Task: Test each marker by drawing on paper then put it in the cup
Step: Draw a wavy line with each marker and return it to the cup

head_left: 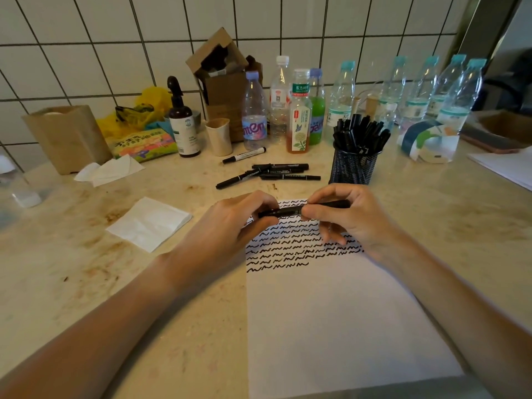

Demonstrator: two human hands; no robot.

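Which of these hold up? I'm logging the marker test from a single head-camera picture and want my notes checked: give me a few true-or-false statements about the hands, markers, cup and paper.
1. Both hands hold one black marker above the paper. True: the left hand and the right hand each grip an end.
2. The mesh cup is empty. False: it is packed with black markers.
3. The paper carries rows of black squiggles. True.
4. No markers are left on the counter. False: several loose markers lie behind the hands.
5. The squiggles fill the whole sheet. False: the near part is blank.
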